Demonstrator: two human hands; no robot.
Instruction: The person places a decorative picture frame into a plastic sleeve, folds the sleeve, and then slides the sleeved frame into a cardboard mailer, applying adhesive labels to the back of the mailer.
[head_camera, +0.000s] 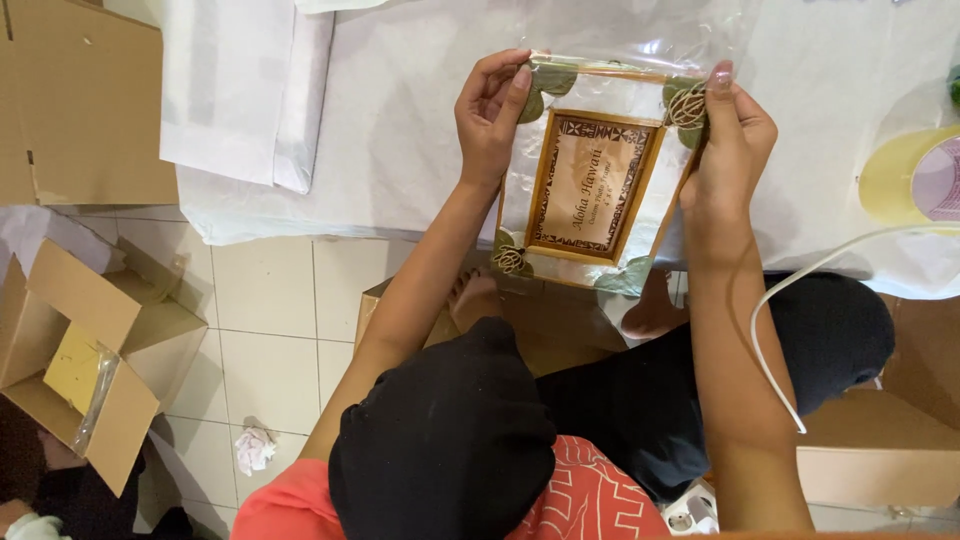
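Note:
A wooden picture frame (592, 185) with green leaf corners and a patterned brown insert sits inside a clear plastic bag (640, 40). My left hand (490, 115) grips the frame's upper left corner through the plastic. At the upper right corner, my right hand (730, 140) pinches the bag and frame. The frame is tilted above the edge of a table covered in white sheeting (400, 120). My knees in black trousers (450, 430) are below it.
An open cardboard box (85, 360) stands on the tiled floor at left, another flat box (80, 100) at top left. A roll of tape (915, 175) lies at the right edge. A white cable (790, 300) hangs down. Folded white paper (245, 85) lies on the table.

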